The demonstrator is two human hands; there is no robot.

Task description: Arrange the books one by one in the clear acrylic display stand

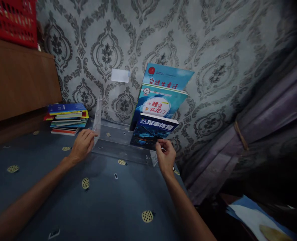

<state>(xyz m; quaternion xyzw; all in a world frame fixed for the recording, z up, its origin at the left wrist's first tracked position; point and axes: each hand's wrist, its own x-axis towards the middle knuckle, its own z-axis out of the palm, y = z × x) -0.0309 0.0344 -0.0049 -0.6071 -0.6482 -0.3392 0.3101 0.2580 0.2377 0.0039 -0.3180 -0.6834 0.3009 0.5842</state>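
A clear plastic book rack point(120, 151) stands on the blue patterned cloth against the wall. My left hand point(83, 144) has its fingers closed at the rack's left end panel. At the rack's right end, my right hand point(166, 156) pinches the edge beside the front book's lower corner. Several books lean in the rack's right half: a dark blue book point(152, 132) in front, a teal picture book point(161, 100) behind it, and a light blue book point(167, 75) at the back. The rack's left half holds no books.
A stack of books point(68, 117) lies left of the rack. Beyond it are a wooden cabinet point(20, 80) and a red plastic basket point(12, 21). A tied purple curtain point(221, 144) hangs at the right. A white label point(120, 76) shows before the wallpaper.
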